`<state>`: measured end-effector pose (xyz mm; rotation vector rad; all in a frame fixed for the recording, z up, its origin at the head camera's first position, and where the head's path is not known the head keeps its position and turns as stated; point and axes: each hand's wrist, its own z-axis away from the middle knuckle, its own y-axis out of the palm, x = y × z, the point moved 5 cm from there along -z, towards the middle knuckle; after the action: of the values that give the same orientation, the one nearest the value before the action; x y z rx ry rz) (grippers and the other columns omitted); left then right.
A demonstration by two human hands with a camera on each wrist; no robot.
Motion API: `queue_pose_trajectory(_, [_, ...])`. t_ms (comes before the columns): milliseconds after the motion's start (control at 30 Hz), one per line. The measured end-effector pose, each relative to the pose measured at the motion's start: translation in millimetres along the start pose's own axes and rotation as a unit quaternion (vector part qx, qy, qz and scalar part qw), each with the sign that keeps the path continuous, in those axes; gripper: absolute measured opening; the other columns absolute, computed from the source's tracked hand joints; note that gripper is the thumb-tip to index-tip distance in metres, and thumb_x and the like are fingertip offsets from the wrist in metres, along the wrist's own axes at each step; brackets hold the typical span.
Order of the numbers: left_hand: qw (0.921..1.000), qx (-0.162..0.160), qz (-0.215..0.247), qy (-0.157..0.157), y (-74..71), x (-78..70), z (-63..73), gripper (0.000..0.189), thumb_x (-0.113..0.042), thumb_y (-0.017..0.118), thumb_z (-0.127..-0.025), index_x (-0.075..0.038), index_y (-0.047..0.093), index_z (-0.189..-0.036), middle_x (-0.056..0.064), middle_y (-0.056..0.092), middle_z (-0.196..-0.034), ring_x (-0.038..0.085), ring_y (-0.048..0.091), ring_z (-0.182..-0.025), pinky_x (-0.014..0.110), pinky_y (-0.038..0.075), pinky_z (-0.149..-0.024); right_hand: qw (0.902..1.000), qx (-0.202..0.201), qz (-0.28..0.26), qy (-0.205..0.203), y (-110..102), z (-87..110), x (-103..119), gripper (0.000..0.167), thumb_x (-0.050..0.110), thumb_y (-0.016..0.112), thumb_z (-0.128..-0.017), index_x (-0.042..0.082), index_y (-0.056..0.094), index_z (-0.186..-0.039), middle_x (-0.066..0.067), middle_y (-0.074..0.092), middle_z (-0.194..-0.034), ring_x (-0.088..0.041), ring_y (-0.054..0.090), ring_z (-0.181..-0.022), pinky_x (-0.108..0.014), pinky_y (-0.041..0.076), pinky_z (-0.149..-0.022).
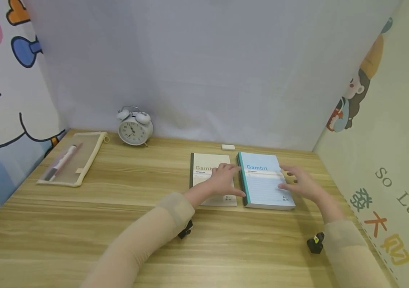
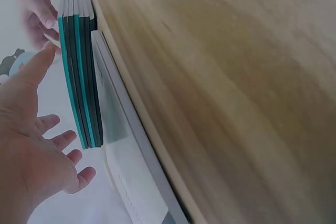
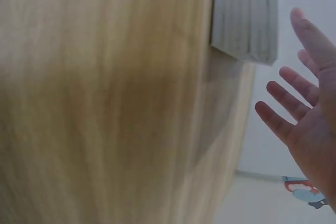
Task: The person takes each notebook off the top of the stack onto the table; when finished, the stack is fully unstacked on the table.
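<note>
A stack of several notebooks, topped by a blue "Gambit" notebook [image 1: 265,182], lies at the right of the table. Teal and dark spines [image 2: 81,82] show in the left wrist view. Left of the stack lies a cream "Gambit" notebook [image 1: 206,196] with a dark spine. My left hand [image 1: 222,181] is over that cream notebook, fingers spread, fingertips close to the stack's spine side. At the stack's right edge is my right hand [image 1: 303,185], its fingers extended and parted. Whether either hand touches the stack I cannot tell. Neither hand grips anything.
A small white eraser-like block [image 1: 228,147] lies behind the notebooks. Farther left stand a white twin-bell alarm clock [image 1: 133,130] and a mesh zip pouch [image 1: 89,160] with pens [image 1: 60,162] in it. A pale curtain [image 1: 204,72] hangs along the table's back edge.
</note>
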<state>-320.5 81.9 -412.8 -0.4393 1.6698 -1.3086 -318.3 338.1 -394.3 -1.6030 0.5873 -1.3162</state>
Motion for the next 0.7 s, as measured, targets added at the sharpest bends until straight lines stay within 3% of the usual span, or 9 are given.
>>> queue_pose_trajectory(367, [0.9954,0.009,0.082,-0.050,13.7,-1.1,-13.0,0.097,-0.060,0.068,-0.077,-0.013,0.026,-0.150,0.010,0.031,-0.151,0.031,0.023,-0.139,0.055,0.019,-0.111,0.9993,0.012,0.005,0.036,13.6,-0.1,-16.1,0.085,0.046,0.064,-0.087,-0.002,0.026,-0.146,-0.029,0.035,-0.143,-0.049,0.039,-0.124,-0.063,0.035,-0.098])
queue_pose_trajectory(700, [0.9927,0.004,0.101,-0.065,16.3,0.7,-17.3,0.097,-0.059,0.070,-0.075,-0.013,0.028,-0.149,0.009,0.032,-0.151,0.031,0.025,-0.138,0.052,0.020,-0.111,0.9986,0.023,0.001,0.048,17.5,-0.2,-15.9,0.088,0.046,0.063,-0.087,-0.009,0.026,-0.144,-0.031,0.045,-0.132,-0.047,0.043,-0.122,-0.060,0.037,-0.098])
